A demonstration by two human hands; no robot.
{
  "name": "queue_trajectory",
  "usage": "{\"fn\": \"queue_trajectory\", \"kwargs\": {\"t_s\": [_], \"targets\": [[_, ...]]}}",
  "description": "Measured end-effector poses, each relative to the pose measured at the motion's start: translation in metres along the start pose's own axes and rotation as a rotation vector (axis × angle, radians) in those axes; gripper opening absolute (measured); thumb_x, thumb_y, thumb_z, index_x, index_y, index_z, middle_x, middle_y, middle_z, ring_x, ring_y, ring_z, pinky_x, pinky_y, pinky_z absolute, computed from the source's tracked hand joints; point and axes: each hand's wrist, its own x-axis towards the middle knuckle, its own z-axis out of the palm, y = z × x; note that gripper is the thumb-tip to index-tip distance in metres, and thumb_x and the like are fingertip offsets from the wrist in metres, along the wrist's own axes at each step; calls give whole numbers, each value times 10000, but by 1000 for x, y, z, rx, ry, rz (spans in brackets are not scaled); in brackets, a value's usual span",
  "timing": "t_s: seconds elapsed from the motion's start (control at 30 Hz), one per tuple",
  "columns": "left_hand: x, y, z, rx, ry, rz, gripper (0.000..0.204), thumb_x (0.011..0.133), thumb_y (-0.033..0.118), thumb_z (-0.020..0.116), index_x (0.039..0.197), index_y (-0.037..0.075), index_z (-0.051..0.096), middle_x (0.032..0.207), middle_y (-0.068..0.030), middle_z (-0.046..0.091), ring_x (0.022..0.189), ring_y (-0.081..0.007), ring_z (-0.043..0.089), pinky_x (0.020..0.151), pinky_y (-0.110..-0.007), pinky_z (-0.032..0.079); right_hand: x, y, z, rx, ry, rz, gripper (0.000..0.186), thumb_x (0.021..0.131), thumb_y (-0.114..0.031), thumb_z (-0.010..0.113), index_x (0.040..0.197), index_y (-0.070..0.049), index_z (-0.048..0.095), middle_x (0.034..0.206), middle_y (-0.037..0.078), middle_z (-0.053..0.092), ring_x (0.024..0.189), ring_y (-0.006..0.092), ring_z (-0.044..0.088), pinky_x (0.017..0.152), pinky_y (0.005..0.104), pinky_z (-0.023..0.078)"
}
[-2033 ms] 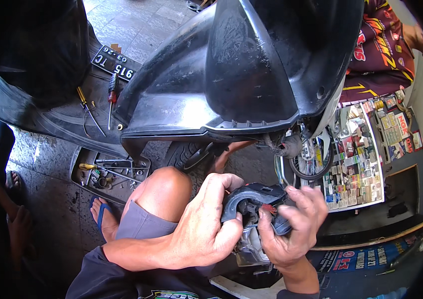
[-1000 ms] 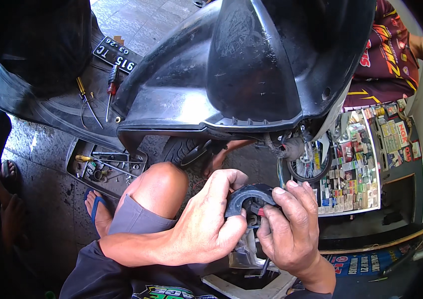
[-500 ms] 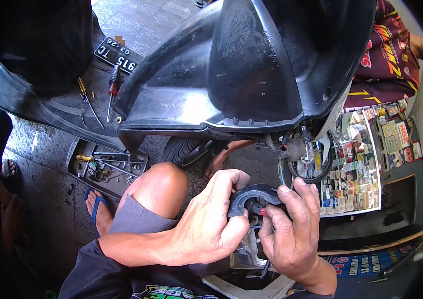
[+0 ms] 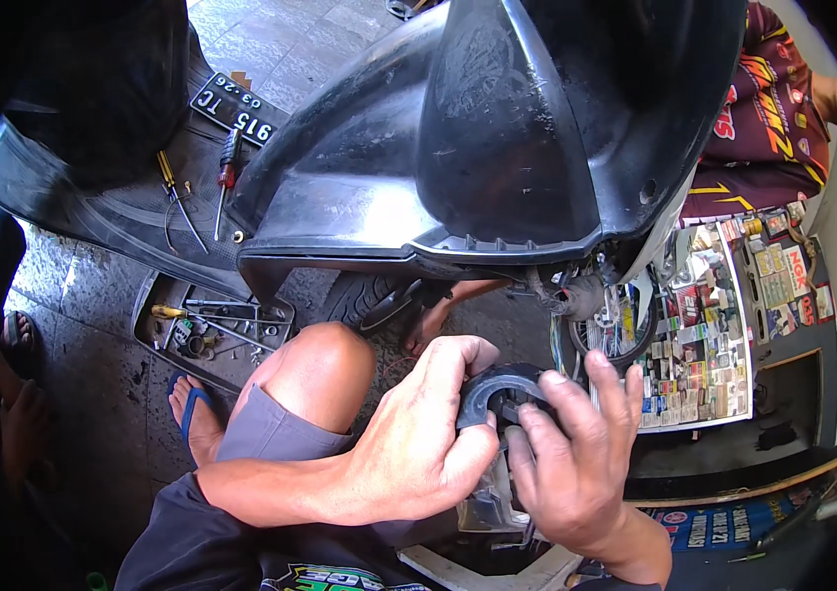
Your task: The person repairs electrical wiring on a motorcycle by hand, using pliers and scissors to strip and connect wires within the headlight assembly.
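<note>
My left hand [image 4: 418, 428] grips a black, C-shaped rubbery part [image 4: 485, 399] between its thumb and bent fingers. My right hand [image 4: 581, 458] is at the part's right side. Its thumb and a fingertip close on the opening in the middle, where a small dark piece [image 4: 509, 408] shows; what they pinch is mostly hidden. The other right fingers stand raised and apart. Below both hands lies a clear plastic housing [image 4: 482, 514], partly covered by my left hand.
A big glossy black scooter panel [image 4: 507, 148] rises ahead. Two screwdrivers [image 4: 227, 175] and a number plate [image 4: 236, 106] lie on the footboard at left. Below is a tool tray [image 4: 147, 330]. A person in a maroon shirt [image 4: 763, 118] stands at right, by a display case [image 4: 699, 364].
The red bit beside my right fingertips no longer shows. My right fingers have shifted slightly over the part's opening, and the black part has tilted a little in my left hand.
</note>
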Motion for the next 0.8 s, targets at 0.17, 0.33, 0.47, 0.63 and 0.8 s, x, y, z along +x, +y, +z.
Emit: {"fn": "queue_trajectory", "kwargs": {"t_s": [0.17, 0.33, 0.47, 0.63, 0.8], "targets": [[0, -2, 0, 16, 7, 20, 502, 824, 90, 580, 1266, -88, 421, 1114, -295, 544, 1016, -449, 603, 894, -480, 505, -20, 4, 9, 65, 130, 133, 338, 724, -152, 802, 1021, -33, 695, 1286, 225, 550, 1272, 505, 486, 1098, 654, 318], [1, 2, -2, 64, -20, 35, 476, 815, 83, 581, 1236, -93, 446, 1100, -298, 541, 990, -465, 600, 865, -482, 514, -17, 0, 9, 166, 97, 195, 286, 721, -97, 767, 992, -26, 710, 1284, 232, 552, 1290, 489, 477, 1097, 640, 323], [0, -1, 0, 80, -2, 95, 446, 800, 59, 576, 1206, -94, 475, 1065, -292, 535, 953, -463, 595, 834, -482, 516, -19, -4, 13, 273, 110, 221, 284, 714, -49, 744, 993, -2, 715, 1358, 262, 534, 1334, 495, 443, 1122, 632, 286], [1, -3, 3, 94, 14, 161, 424, 788, 34, 572, 1186, -92, 496, 1032, -277, 537, 906, -444, 601, 807, -467, 520, -18, -2, 10, 378, 43, 263, 269, 733, -39, 739, 995, 12, 706, 1451, 309, 469, 1378, 517, 396, 1139, 643, 241], [7, -10, 3, 99, 52, 156, 396, 809, 45, 580, 1179, -80, 518, 1009, -262, 568, 884, -418, 627, 800, -440, 528, -3, 5, 17, 397, 13, 269, 310, 765, -56, 732, 1060, 16, 669, 1466, 339, 432, 1383, 533, 379, 1123, 648, 272]]}}
